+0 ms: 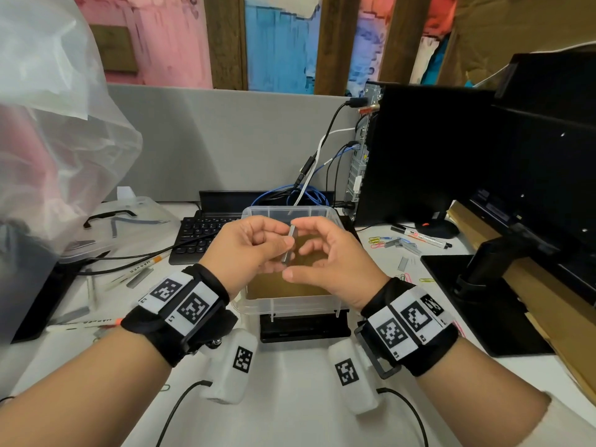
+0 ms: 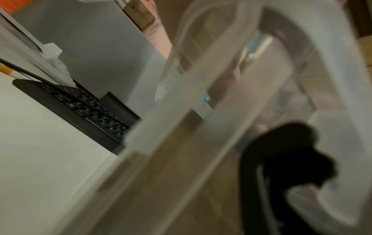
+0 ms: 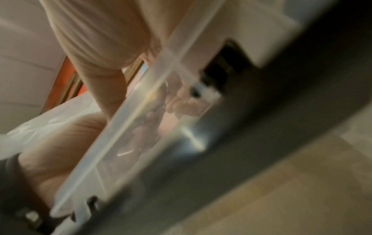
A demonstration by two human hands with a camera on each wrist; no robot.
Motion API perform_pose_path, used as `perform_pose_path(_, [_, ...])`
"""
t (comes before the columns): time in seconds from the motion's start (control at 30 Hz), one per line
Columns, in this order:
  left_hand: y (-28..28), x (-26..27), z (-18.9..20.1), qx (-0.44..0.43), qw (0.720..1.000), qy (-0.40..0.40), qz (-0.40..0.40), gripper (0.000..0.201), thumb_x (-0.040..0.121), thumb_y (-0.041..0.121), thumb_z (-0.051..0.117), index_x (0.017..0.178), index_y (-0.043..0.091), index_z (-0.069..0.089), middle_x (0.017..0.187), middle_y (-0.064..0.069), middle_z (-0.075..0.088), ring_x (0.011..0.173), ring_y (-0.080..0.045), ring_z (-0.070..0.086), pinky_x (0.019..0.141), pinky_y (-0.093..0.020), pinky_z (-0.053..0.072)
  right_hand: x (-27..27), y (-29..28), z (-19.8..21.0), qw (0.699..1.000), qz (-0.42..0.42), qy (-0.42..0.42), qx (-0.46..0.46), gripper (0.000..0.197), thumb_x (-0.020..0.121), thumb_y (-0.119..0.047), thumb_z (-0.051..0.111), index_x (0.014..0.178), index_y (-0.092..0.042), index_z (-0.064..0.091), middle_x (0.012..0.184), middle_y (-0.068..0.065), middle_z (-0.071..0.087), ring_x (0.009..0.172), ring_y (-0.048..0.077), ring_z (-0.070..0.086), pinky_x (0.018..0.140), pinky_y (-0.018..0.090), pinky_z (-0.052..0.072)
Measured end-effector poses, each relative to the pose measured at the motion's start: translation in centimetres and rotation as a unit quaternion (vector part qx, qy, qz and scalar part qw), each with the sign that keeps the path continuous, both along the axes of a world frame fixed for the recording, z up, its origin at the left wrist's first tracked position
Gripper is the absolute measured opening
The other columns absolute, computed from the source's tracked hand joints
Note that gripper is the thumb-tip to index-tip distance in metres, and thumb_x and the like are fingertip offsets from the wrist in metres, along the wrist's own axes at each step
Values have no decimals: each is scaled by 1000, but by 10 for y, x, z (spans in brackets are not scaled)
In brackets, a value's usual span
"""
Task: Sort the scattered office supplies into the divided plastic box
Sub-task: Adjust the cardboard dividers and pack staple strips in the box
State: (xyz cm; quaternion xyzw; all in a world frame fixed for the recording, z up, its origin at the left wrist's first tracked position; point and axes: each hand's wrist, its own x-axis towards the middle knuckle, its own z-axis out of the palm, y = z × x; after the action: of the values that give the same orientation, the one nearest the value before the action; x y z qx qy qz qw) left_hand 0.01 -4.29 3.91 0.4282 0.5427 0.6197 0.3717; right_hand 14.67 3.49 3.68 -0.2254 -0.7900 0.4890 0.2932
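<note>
Over the clear plastic box (image 1: 290, 307) at the desk's middle, both hands hold one grey strip of staples (image 1: 289, 243), which stands nearly upright. My left hand (image 1: 258, 246) pinches the strip from the left with thumb and curled fingers. My right hand (image 1: 325, 258) has its forefinger at the strip's top end and its thumb at the bottom end. The box's brown bottom shows between the hands. Both wrist views are blurred: in the left one only the box rim (image 2: 181, 143) is plain, in the right one the box wall (image 3: 130, 127).
Loose staple strips (image 1: 403, 245), coloured paper clips (image 1: 375, 241) and a marker (image 1: 425, 237) lie right of the box. Left of it are a keyboard (image 1: 200, 233), another marker (image 1: 142, 264), more staple strips (image 1: 138, 279) and a clear lid (image 1: 129, 221). A monitor stand (image 1: 483, 285) takes up the right.
</note>
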Motion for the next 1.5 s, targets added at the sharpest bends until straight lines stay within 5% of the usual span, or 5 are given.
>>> perform_pose_path(0.7, [-3, -2, 0, 21, 998, -42, -32, 42, 70, 9, 67, 109, 5, 54, 70, -3, 70, 71, -14, 69, 64, -30, 58, -2, -8, -1, 995, -13, 35, 93, 36, 86, -4, 59, 119, -18, 63, 102, -3, 67, 93, 9, 62, 81, 23, 51])
perform_pose_path(0.93, [-6, -4, 2, 28, 991, 127, 13, 14, 84, 13, 68, 98, 10, 64, 82, -7, 70, 74, -21, 66, 77, -33, 56, 6, 3, 11, 998, -13, 28, 57, 34, 88, 6, 55, 109, -16, 70, 97, -1, 72, 90, 11, 66, 78, 18, 49])
perform_pose_path(1.17, [-3, -29, -9, 31, 913, 401, 66, 19, 89, 30, 59, 108, 31, 58, 102, 18, 61, 90, 12, 54, 66, -9, 45, 8, 14, 36, 962, 57, -242, 110, 43, 89, 4, 52, 108, -30, 70, 81, -12, 68, 73, -7, 59, 73, 10, 44])
perform_pose_path(1.33, [10, -41, -20, 27, 907, 421, 19, 38, 86, 37, 49, 124, 30, 50, 118, 16, 53, 109, 2, 49, 82, -12, 46, -12, 26, 40, 885, 145, -429, 110, 40, 90, -1, 54, 115, -30, 68, 75, -19, 60, 68, -11, 55, 62, 4, 43])
perform_pose_path(1.5, [12, -45, -25, 36, 901, 433, -15, 40, 86, 22, 46, 126, 24, 50, 116, 13, 55, 110, -3, 50, 95, -21, 40, -26, 35, 27, 822, 180, -540, 23, 39, 91, 3, 50, 118, -20, 68, 81, -7, 62, 78, 19, 62, 63, 15, 51])
